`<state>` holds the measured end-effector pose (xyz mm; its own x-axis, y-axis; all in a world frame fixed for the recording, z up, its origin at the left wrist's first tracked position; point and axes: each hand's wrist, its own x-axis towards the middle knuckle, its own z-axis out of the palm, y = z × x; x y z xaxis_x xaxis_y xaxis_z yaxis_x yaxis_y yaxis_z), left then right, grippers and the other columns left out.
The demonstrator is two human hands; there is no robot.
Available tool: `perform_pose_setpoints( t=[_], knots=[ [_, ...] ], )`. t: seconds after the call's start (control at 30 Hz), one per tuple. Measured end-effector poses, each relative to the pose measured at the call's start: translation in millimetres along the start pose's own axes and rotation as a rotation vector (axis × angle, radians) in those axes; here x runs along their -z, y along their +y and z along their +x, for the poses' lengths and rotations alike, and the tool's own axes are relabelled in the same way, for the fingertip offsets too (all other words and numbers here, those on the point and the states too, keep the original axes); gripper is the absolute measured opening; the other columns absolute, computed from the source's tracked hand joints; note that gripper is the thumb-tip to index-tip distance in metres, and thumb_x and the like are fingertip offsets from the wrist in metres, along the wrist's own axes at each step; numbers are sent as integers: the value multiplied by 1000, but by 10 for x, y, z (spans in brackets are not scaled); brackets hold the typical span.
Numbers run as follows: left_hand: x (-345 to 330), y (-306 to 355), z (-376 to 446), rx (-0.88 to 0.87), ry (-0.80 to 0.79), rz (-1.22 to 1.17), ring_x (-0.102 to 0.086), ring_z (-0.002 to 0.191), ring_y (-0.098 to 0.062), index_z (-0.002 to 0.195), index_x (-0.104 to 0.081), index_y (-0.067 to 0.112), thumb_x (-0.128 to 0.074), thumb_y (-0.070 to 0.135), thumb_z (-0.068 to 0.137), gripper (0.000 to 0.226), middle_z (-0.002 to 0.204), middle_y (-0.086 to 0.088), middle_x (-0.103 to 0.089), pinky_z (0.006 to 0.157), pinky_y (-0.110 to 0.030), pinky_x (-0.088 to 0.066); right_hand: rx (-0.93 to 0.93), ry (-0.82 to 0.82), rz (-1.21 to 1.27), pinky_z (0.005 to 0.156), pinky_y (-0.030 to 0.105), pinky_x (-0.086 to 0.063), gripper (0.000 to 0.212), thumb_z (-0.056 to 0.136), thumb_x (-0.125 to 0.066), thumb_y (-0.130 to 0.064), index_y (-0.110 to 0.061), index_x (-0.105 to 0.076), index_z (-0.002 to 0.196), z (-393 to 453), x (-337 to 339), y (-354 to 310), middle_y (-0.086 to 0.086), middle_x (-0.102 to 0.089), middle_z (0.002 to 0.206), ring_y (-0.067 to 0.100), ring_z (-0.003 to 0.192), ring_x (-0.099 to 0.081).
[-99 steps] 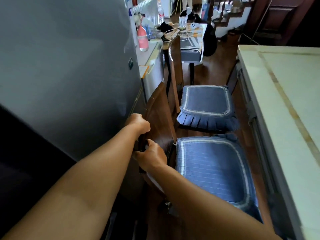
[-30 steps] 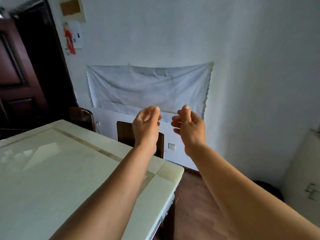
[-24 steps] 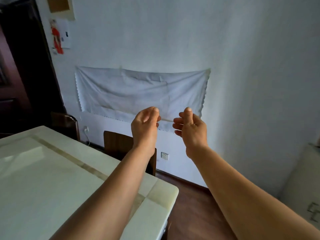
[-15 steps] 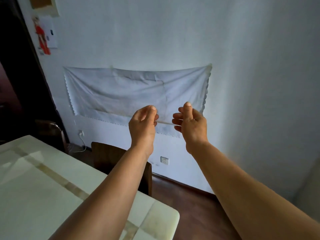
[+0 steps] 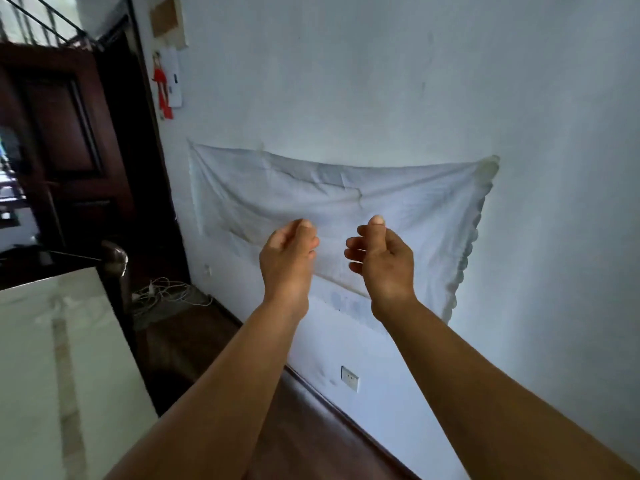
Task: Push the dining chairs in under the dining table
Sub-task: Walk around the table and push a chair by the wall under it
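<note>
My left hand [image 5: 289, 258] and my right hand [image 5: 382, 259] are raised side by side at chest height in front of the white wall. Both have loosely curled fingers and hold nothing. The pale stone-topped dining table [image 5: 52, 358] fills the lower left. A dark wooden dining chair [image 5: 116, 259] stands at the table's far corner, its rounded back top catching light, well left of and beyond my left hand. A dark strip runs along the table's wall-side edge; I cannot tell what it is.
A white cloth [image 5: 346, 216] hangs on the wall behind my hands. A tangle of white cables [image 5: 166, 294] lies on the dark wood floor by the wall. A wall socket [image 5: 349, 377] sits low. A dark wooden door [image 5: 65, 133] stands at the left.
The view has swung so the table lies further left and the strip of floor between table and wall shows. Both hands stay raised and empty. Seconds ago they gripped a chair back.
</note>
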<state>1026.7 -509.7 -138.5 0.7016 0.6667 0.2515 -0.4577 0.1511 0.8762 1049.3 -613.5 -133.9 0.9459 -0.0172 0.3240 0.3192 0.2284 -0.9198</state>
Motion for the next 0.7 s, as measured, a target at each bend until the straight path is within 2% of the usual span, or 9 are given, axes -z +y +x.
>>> perform_pose_setpoints(
  t=[0.07,0.17,0.33,0.5,0.63,0.7],
  knots=[
    [-123,-111,173,-20,40,22,-67,81,-11,87,-68,22,-63,28,86,7,82,3,-69,70,-18,-52,-10,-33,-2,71,34,-55,32,95,-41,-44,-20,-60,83,293,36,58,1,-66,74,12,68,-64],
    [-215,-271,453,-25,105,85,-65,79,-9,101,-69,10,-61,27,87,23,84,0,-68,66,-16,-52,-47,-86,26,69,32,-55,32,96,-42,-43,-21,-61,82,666,-31,248,0,-66,74,11,67,-64],
    [-130,-554,931,-51,212,130,-64,76,-7,94,-66,18,-60,25,88,12,82,4,-67,68,-19,-54,-118,-164,49,66,36,-53,34,96,-42,-40,-17,-62,81,1144,-383,679,4,-66,73,17,68,-64],
    [42,-760,1629,-74,270,142,-64,81,-10,91,-65,20,-60,25,89,7,83,3,-67,77,-28,-54,-111,-247,21,62,31,-54,34,96,-42,-40,-19,-62,79,1591,-906,1054,2,-66,69,14,64,-64],
    [196,-864,2298,-99,303,124,-64,76,-5,90,-67,21,-61,25,87,8,83,4,-69,71,-22,-54,-105,-314,5,67,34,-55,34,96,-42,-41,-19,-61,78,2058,-1443,1255,1,-66,69,14,67,-64],
    [301,-870,2633,-103,345,108,-63,74,-6,89,-67,20,-60,22,88,7,81,3,-68,68,-21,-53,-108,-353,11,65,31,-55,34,96,-41,-42,-20,-60,80,2278,-1755,1362,0,-65,69,11,65,-63]
  ],
)
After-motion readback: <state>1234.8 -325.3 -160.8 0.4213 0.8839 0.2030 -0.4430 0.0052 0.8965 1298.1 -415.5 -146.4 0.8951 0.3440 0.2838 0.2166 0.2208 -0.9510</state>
